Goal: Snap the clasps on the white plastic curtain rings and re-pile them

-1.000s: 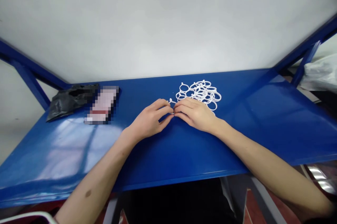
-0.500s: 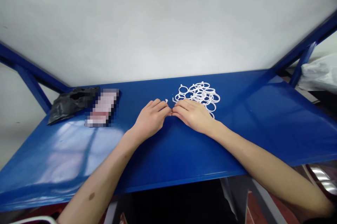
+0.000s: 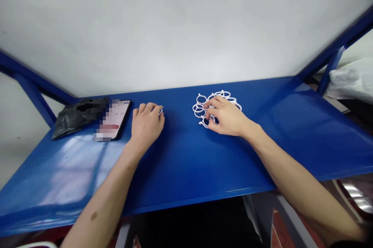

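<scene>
A heap of white plastic rings [image 3: 201,108] lies on the blue metal shelf [image 3: 186,170], right of centre towards the back. My right hand [image 3: 229,118] rests on this heap, its fingers curled in among the rings and closed on one of them. My left hand [image 3: 147,122] lies apart on the shelf to the left, close to a phone [image 3: 112,120]. Its fingers are curled down, and a small white plastic piece [image 3: 160,111] shows at the fingertips.
A crumpled black bag [image 3: 77,114] lies at the back left beside the phone. Blue slanted frame struts stand at the left [image 3: 35,89] and right [image 3: 335,58]. A white plastic bag [image 3: 349,81] sits beyond the right strut. A white wall closes the back.
The hands, fingertips together in front of the heap before, have separated. My left hand slid left towards the phone with the white piece; my right hand moved back onto the rings.
</scene>
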The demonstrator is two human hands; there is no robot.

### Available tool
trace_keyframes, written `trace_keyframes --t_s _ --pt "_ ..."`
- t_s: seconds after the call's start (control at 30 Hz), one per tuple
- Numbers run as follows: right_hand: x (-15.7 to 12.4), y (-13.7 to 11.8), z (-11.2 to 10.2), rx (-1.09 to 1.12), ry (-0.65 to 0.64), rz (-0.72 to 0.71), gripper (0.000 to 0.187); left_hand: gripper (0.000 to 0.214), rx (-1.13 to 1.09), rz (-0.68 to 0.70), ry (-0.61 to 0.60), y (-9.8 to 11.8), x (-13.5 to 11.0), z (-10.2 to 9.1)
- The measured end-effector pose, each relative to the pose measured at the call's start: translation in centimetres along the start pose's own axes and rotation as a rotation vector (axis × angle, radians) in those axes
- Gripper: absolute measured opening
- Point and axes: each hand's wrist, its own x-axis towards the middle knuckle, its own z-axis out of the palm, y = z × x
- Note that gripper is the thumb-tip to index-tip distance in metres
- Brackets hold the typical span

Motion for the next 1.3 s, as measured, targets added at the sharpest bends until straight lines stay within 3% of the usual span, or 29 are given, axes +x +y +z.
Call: trace_keyframes --t_s 0.2,0.37,0.53,0.63,0.77,1.0,1.3 --pt "-0.6 -0.5 -0.3 0.018 -0.128 0.022 0.004 0.025 -0.257 0.214 -0.052 1.6 -0.1 0.2" --pt "-0.2 -1.2 0.0 0.0 -0.092 -0.029 0.011 0.026 -0.373 0.302 -0.086 2.6 -0.4 0.5" --pt "0.4 -3.2 1.2 -0.03 -0.051 -0.14 0.013 0.049 -0.429 0.381 -0.102 2.9 -0.6 0.2" --pt "0.3 -4.2 2.3 -0.09 -0.081 -0.172 0.02 0.035 -0.445 0.435 -0.115 2.9 -0.7 0.1" --pt "0.1 -4.9 3.2 -0.139 -0.087 -0.196 0.023 0.019 -0.459 0.377 -0.121 2.9 -0.7 0.1" --pt "-0.1 -4.5 3.6 -0.039 -0.143 -0.212 0.015 0.022 -0.444 0.354 -0.178 2.5 -0.5 0.2" --pt "0.4 -4.5 3.6 -0.158 -0.116 -0.233 0.015 0.023 -0.598 0.253 -0.249 2.2 -0.2 0.2"
